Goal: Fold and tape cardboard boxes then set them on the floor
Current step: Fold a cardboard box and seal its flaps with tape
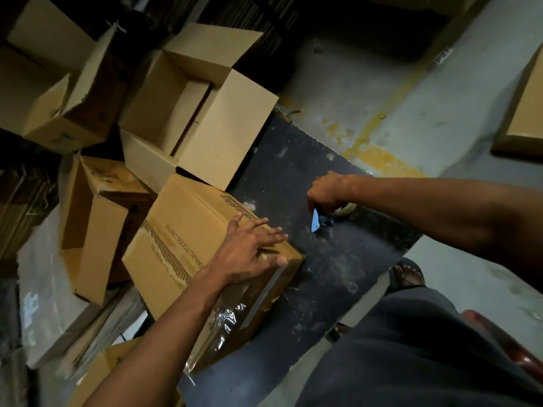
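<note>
A closed cardboard box [188, 242] with printed text lies tilted at the left edge of a dark work surface [332, 259]. Clear tape shines along its near side. My left hand [249, 251] rests flat on the box's top corner, fingers spread and straight. Further right, my right hand [326, 192] grips a tape dispenser [326, 220] with a blue blade guard and a roll of clear tape, held down against the dark surface.
Several open cardboard boxes [199, 113] are piled on the floor to the left and behind. Another box [526, 113] sits at the far right on the grey concrete floor [440, 107]. My leg and sandalled foot [407, 276] are at the lower right.
</note>
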